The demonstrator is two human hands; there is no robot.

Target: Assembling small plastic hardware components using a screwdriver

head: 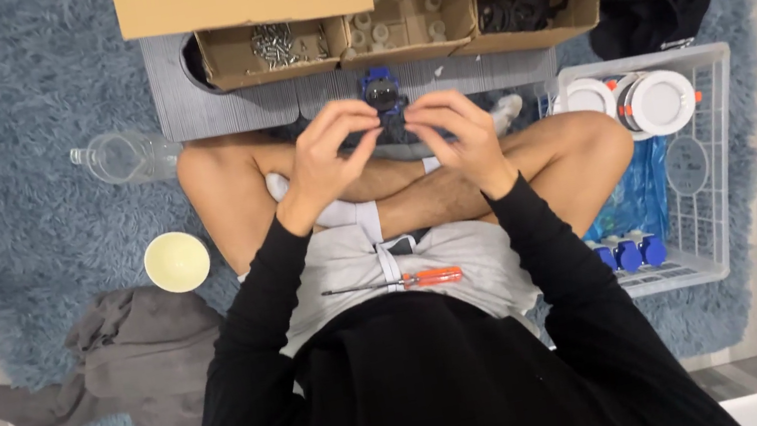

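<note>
We raise both forearms before us, elbows bent. Our left hand (326,158) and right hand (458,138) meet at the fingertips, fingers curled and pinching, wrists level, palms facing inward.

An orange-handled screwdriver (406,280) lies across the lap. On the blue rug (8,110), a clear bottle (122,157) and pale yellow cup (177,262) sit beside a grey garment (125,370). A white wire basket (693,153) holds round white fittings (659,100).

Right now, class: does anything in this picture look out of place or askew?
Yes: a clear plastic bottle lies tipped on its side on the blue rug, and an orange-handled screwdriver rests loose across the person's lap, where it could roll off.
</note>
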